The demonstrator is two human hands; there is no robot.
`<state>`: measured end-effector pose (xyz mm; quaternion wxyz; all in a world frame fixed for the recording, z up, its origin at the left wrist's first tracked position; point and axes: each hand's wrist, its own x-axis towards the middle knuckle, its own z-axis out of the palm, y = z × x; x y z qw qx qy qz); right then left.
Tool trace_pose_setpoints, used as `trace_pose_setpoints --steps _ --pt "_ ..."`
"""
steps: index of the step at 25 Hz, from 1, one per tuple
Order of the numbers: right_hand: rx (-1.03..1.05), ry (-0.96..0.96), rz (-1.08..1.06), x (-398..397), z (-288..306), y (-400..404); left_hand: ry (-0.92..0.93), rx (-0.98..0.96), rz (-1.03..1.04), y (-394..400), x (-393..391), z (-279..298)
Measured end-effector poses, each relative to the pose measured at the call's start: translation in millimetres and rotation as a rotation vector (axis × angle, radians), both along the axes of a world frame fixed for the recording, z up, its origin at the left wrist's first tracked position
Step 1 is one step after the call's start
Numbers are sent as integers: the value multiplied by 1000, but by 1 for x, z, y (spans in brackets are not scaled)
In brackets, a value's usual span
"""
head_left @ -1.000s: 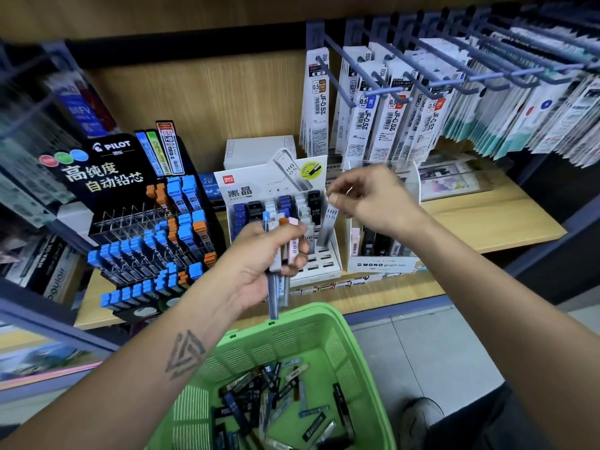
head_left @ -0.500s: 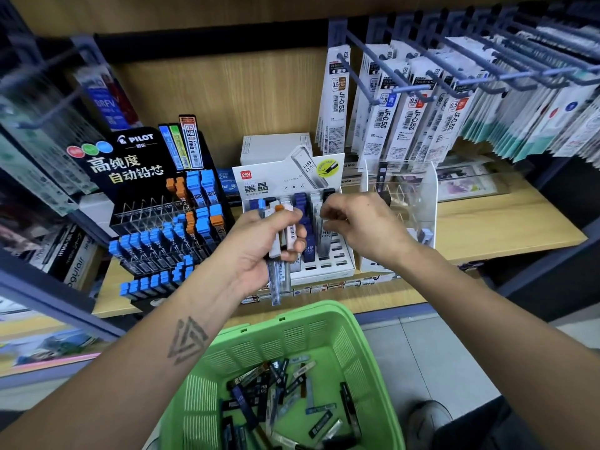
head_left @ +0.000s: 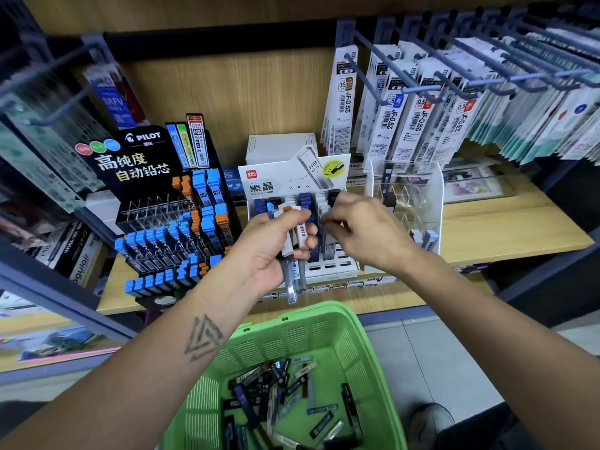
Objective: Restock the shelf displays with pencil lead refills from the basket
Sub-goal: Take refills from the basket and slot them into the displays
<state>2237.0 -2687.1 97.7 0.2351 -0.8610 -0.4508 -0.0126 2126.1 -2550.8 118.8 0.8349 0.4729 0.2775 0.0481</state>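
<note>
Nearest me, my green basket [head_left: 324,323] holds loose lead refill tubes [head_left: 279,394]. My left hand [head_left: 269,251] grips a bundle of refills [head_left: 293,254]; my right hand [head_left: 363,232] pinches at 1 tube in the white Deli display [head_left: 292,180], marked "HB 0.5". Left stands the black PILOT display [head_left: 143,157]; behind hang "JF-0.5" packs [head_left: 344,102].
</note>
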Motion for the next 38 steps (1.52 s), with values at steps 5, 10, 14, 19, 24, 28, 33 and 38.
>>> trace_pose_setpoints --steps 5,10,14,19,24,28,33,38 --pt "431 958 -164 -6 31 -4 14 -24 -42 -11 0 1" --pt "190 1339 31 -15 38 -14 -10 -169 115 -9 8 0" --pt "211 1357 46 -22 31 -9 -20 -206 182 -9 10 0" --pt "240 1239 28 -27 26 0 -66 -268 232 -5 12 2" --pt "71 1255 171 -23 35 -9 -82 -316 289 10 12 4" --pt "-28 1231 232 -8 45 -21 -109 -392 337 18 11 10" --pt "182 942 -19 3 42 -17 -13 -302 205 16 9 9" --pt "-5 493 -31 9 37 -12 74 -146 95 3 7 4"
